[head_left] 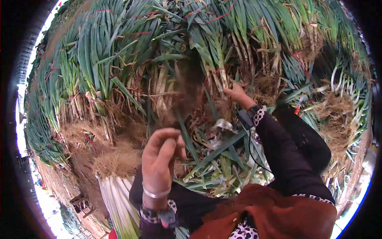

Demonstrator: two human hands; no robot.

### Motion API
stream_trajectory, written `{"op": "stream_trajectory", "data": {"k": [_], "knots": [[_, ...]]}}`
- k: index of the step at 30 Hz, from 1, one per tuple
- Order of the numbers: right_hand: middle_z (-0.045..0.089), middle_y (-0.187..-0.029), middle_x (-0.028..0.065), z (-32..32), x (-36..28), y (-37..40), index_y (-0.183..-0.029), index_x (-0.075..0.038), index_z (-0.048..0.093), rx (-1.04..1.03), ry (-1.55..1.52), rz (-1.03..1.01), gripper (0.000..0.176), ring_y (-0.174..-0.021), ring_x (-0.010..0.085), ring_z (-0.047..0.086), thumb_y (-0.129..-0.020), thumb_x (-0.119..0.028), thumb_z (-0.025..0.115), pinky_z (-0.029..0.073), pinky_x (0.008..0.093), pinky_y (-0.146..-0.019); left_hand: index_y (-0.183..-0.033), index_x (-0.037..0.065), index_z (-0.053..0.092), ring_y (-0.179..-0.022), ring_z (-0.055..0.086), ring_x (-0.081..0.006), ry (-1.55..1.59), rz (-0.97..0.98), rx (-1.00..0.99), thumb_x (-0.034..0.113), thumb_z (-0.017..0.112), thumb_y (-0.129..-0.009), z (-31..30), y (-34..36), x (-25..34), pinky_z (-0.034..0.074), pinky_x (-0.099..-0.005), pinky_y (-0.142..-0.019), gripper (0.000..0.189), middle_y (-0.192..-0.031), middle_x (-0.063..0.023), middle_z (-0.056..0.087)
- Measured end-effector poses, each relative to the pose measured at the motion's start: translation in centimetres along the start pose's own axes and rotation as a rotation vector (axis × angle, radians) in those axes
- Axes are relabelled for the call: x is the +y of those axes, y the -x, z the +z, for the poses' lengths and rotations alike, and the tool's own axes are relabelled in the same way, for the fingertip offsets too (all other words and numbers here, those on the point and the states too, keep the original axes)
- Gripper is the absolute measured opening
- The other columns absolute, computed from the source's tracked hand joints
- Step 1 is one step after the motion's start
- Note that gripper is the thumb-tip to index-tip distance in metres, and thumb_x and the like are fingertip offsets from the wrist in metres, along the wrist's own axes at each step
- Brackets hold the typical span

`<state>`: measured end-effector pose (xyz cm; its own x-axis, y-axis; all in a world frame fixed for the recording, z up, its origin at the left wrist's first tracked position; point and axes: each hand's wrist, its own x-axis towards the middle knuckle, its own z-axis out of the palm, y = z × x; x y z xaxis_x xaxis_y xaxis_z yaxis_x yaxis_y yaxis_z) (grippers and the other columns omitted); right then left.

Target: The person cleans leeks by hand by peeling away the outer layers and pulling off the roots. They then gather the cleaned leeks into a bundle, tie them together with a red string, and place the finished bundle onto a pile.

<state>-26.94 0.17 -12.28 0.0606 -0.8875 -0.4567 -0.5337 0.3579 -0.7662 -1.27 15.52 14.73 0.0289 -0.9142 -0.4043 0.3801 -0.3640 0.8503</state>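
Observation:
My right hand (237, 94) reaches forward and grips the pale stalks of a leek bunch (215, 63) near its rooty base. My left hand (160, 159) is raised close to the camera, fingers curled loosely, and I cannot make out anything in it. A silver bangle and a wrist device sit on the left wrist; a black device with a cable is strapped on the right wrist. Both arms wear dark sleeves.
Tied bundles of leeks (99, 59) with red bands are stacked all around, roots outward. Trimmed green leaves (215, 159) lie in front of me. A cleaned white leek bundle (117, 199) lies at lower left. A rust-coloured cloth (274, 215) covers my lap.

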Motion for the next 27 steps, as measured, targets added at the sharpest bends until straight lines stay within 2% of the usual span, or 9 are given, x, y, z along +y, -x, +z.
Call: {"op": "stream_trajectory", "data": {"k": [7,9,11,12,13,14,17,23,27], "knots": [[0.057,-0.072,0.0085,-2.6,-1.1,1.3,-0.084,0.007,0.055,0.091,-0.089,-0.01,0.049,-0.067,0.0171,0.055,-0.077,-0.041,0.062,0.044,0.0347,-0.056,-0.105,0.001,0.055,-0.071,0.053,-0.0088,-0.336,-0.129,0.067,0.015,0.056,-0.084,1.4,-5.4,-8.8,0.043,-0.0236,-0.059,0.025,-0.089,-0.0038,0.06],[0.054,-0.068,0.0062,-1.9,-1.1,2.2,-0.081,0.005,0.057,-0.044,-0.297,0.035,0.039,-0.065,0.0126,0.05,-0.081,-0.034,0.057,0.042,0.0328,-0.055,-0.109,0.003,0.053,-0.074,0.056,-0.0115,-0.476,0.02,0.03,0.017,0.056,-0.084,-1.3,-8.9,-16.4,0.045,-0.0252,-0.063,0.029,-0.094,-0.0034,0.058],[0.055,-0.066,0.0041,0.3,3.8,0.2,-0.085,0.003,0.059,-0.06,-0.052,-0.25,0.033,-0.061,0.0157,0.054,-0.08,-0.029,0.056,0.043,0.0321,-0.054,-0.108,0.003,0.052,-0.074,0.057,-0.0134,-0.329,-0.299,0.099,0.017,0.056,-0.084,-0.1,-8.4,-18.2,0.046,-0.0267,-0.061,0.028,-0.093,-0.0038,0.059],[0.06,-0.07,0.0066,1.3,5.6,0.2,-0.091,0.001,0.061,-0.147,0.083,-0.342,0.034,-0.064,0.0176,0.056,-0.081,-0.031,0.056,0.045,0.0329,-0.059,-0.109,0.004,0.052,-0.074,0.057,-0.0136,-0.325,-0.343,0.074,0.017,0.055,-0.085,0.2,-8.1,-19.3,0.046,-0.0266,-0.06,0.028,-0.094,-0.0039,0.059],[0.064,-0.084,0.0125,0.9,4.2,2.7,-0.096,0.0,0.062,-0.435,0.032,-0.074,0.04,-0.074,0.0229,0.06,-0.081,-0.037,0.057,0.047,0.0359,-0.068,-0.109,0.005,0.052,-0.075,0.058,-0.0138,-0.32,-0.396,0.051,0.017,0.055,-0.085,0.2,-7.8,-20.7,0.046,-0.0266,-0.06,0.027,-0.095,-0.0041,0.059],[0.064,-0.093,0.0156,1.9,5.6,3.3,-0.096,0.0,0.063,-0.481,0.223,-0.212,0.043,-0.082,0.0287,0.061,-0.08,-0.04,0.058,0.047,0.0376,-0.074,-0.109,0.005,0.052,-0.075,0.058,-0.0138,-0.317,-0.408,0.042,0.017,0.055,-0.085,0.4,-7.6,-21.7,0.046,-0.0266,-0.06,0.027,-0.095,-0.0041,0.059],[0.063,-0.089,0.0185,0.5,4.4,4.1,-0.089,0.0,0.064,-0.242,0.329,-0.24,0.037,-0.085,0.0335,0.059,-0.079,-0.035,0.059,0.046,0.0393,-0.073,-0.111,0.006,0.051,-0.075,0.058,-0.0138,-0.37,-0.398,-0.01,0.019,0.053,-0.086,1.0,-7.6,-22.6,0.046,-0.025,-0.06,0.028,-0.096,-0.0046,0.059],[0.057,-0.089,0.0246,-8.1,7.0,-8.8,-0.093,0.005,0.054,0.749,0.277,-0.195,0.038,-0.082,0.0408,0.055,-0.08,-0.031,0.055,0.044,0.0461,-0.071,-0.111,0.005,0.052,-0.076,0.059,-0.0141,-0.147,-0.473,-0.021,0.02,0.051,-0.088,2.9,-6.2,-21.8,0.046,-0.024,-0.063,0.027,-0.099,-0.0062,0.06],[0.058,-0.09,0.0237,-9.7,8.3,-11.3,-0.099,0.006,0.053,0.58,0.281,0.044,0.042,-0.086,0.0399,0.055,-0.081,-0.031,0.054,0.044,0.0446,-0.075,-0.111,0.003,0.051,-0.074,0.06,-0.0131,-0.062,-0.509,-0.005,0.019,0.052,-0.088,2.8,-7.6,-21.8,0.046,-0.0237,-0.061,0.028,-0.096,-0.0066,0.061]]}}
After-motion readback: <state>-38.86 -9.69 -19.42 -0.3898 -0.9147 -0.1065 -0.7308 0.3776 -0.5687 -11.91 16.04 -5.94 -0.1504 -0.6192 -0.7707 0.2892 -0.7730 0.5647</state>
